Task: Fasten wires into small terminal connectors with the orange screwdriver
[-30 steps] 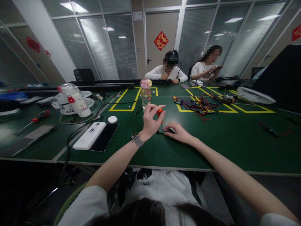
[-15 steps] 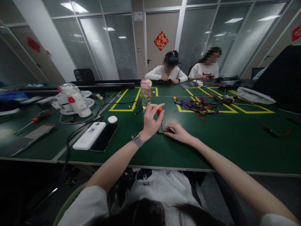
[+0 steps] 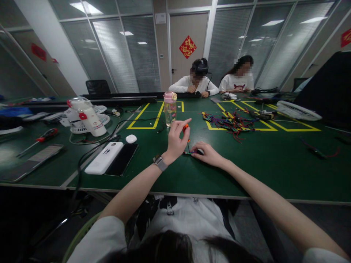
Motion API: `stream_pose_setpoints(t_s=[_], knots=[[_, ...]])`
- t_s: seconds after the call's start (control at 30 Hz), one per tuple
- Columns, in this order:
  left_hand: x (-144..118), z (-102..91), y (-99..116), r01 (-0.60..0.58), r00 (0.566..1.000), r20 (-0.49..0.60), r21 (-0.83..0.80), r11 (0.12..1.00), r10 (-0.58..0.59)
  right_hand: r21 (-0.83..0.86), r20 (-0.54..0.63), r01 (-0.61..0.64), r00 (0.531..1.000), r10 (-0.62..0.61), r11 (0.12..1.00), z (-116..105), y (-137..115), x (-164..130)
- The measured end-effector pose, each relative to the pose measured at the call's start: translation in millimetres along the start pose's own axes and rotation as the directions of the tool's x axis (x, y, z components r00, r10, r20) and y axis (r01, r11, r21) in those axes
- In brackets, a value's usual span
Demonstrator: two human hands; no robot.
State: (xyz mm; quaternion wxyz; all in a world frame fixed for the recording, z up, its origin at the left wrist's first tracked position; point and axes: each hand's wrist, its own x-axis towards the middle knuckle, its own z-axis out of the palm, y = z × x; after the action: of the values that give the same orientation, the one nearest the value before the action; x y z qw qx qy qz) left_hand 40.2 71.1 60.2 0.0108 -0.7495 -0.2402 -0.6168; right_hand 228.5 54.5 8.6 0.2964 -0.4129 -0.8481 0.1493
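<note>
Green table (image 3: pixel 274 168) fills the room in front of you, with glass partitions behind and two other people seated at the far side, at your twelve and one o'clock. Going left to right: a red-handled screwdriver (image 3: pixel 45 134) lies at your ten o'clock, then a white fan (image 3: pixel 86 117), then a white power bank (image 3: pixel 104 157) beside a black phone (image 3: pixel 122 159), and a clear bottle (image 3: pixel 170 108) with a pink lid stands just beyond your hands.

Your left hand (image 3: pixel 175 140) is raised off the table, fingers pinched together on the orange handle of a small screwdriver (image 3: pixel 187 133) — its shaft runs nearly straight down, tip at the small circuit board (image 3: pixel 189 153). Your right hand (image 3: pixel 208 154) lies flat, fingertips pressed on that board, pinning it to the table rather than clasping it. The board sits directly under the left grip, at about five o'clock from the left hand, touching the right fingertips — so the tool's long axis stands upright over a flat-lying part.

Farther right, a tangle of coloured wires (image 3: pixel 231 123) lies at two o'clock, well apart.
</note>
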Motion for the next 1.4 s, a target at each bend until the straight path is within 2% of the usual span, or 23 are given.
stream_pose_setpoints(t_s=[0.17,0.37,0.63,0.9,1.0,1.17,1.4], knots=[[-0.8,0.8,-1.1,-0.011,0.999,-0.044,0.022,1.000,0.012,-0.001,0.007,0.000,1.000,0.000,1.000,-0.8,-0.8,-0.6],[0.0,-2.1,2.4,0.029,0.999,0.037,-0.073,0.997,-0.026,-0.005,0.006,-0.005,1.000,0.005,1.000,-0.9,-0.9,-0.1],[0.2,-0.9,0.1,-0.003,1.000,-0.025,-0.018,1.000,0.002,-0.006,0.001,-0.004,1.000,0.004,1.000,-0.2,-0.6,-0.7],[-0.1,-1.7,3.5,0.037,0.998,0.059,-0.062,0.997,-0.034,-0.011,0.010,0.002,1.000,-0.002,1.000,-0.6,0.2,0.2],[0.2,-0.7,2.3,0.046,0.998,0.038,-0.045,0.998,-0.044,-0.011,0.011,-0.003,1.000,0.003,1.000,0.4,1.0,-0.2],[0.1,0.2,-0.2,-0.007,1.000,-0.013,-0.009,1.000,0.007,-0.010,0.004,-0.007,1.000,0.007,1.000,1.3,1.7,-0.8],[-0.8,-0.9,3.0,0.028,0.999,0.041,-0.091,0.995,-0.025,-0.004,0.000,0.008,1.000,-0.008,1.000,0.2,1.5,-0.4]])
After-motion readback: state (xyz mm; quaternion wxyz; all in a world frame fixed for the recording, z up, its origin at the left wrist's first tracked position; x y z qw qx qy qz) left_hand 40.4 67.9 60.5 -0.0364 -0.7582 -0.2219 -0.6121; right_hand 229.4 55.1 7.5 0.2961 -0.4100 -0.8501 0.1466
